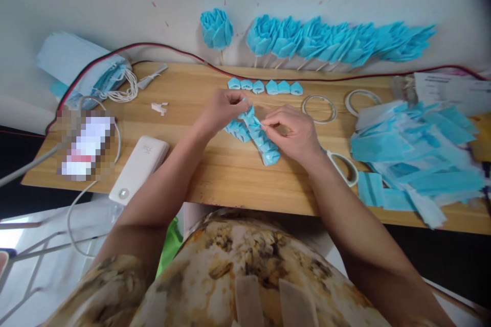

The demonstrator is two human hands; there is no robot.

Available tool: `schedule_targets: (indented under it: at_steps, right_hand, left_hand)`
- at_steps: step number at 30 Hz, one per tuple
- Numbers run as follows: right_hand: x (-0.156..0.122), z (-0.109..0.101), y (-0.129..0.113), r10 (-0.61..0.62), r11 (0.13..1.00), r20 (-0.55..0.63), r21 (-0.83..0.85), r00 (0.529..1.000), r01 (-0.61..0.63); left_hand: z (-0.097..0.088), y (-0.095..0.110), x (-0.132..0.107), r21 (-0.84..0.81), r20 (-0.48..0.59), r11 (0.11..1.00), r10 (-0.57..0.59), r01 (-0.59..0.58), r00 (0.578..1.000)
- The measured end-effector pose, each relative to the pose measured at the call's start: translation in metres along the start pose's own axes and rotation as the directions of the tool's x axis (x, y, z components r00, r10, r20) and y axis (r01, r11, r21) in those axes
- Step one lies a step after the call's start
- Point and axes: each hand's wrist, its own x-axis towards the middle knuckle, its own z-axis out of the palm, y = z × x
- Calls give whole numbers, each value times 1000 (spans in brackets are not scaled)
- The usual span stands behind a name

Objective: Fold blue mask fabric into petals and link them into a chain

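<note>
My left hand [228, 107] pinches the upper end of a chain of folded blue fabric pieces [264, 147], which slants down toward the front of the table. On its right side, the fingertips of my right hand [289, 127] close at the chain's edge; a tiny pale bit shows there, too small to name. Partly behind the chain lies another group of folded blue pieces [238, 130]. Farther back, a row of small folded blue petals [258, 86] rests on the wood.
Blue fabric flowers [314, 38] on sticks lean against the wall. Tape rolls [319, 108], scissors [347, 168] and a pile of blue fabric strips [418, 153] lie right. Left are a white power bank [140, 168], a phone [87, 147], a cable and stacked sheets [80, 59].
</note>
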Motion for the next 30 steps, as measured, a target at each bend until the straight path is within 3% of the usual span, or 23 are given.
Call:
schedule_targets:
  at_steps: [2, 6, 10, 17, 21, 25, 30]
  right_hand:
    - [0, 0, -2, 51, 998, 23, 22, 998, -52]
    - [-3, -1, -1, 287, 943, 48, 162, 957, -291]
    - [-2, -2, 1, 405, 878, 88, 240, 910, -414]
    - [0, 2, -3, 375, 918, 71, 113, 925, -380]
    - [1, 2, -3, 367, 926, 42, 76, 929, -369]
    - [0, 3, -2, 331, 942, 21, 60, 944, -331]
    - [-1, 3, -1, 280, 959, 20, 41, 960, -280]
  left_hand:
    - [-2, 1, 1, -20, -30, 1000, -11, 10, 999]
    - [-3, 2, 1, -87, -15, 996, -31, 29, 999]
    - [1, -1, 0, -68, 13, 997, 45, -44, 999]
    - [10, -7, 0, -6, 38, 982, 186, -186, 982]
    - [8, -1, -3, -13, 70, 990, 139, -138, 988]
    - [7, 4, -6, 99, 116, 988, 103, -114, 988]
    - [7, 2, -5, 191, 101, 978, 63, -81, 993]
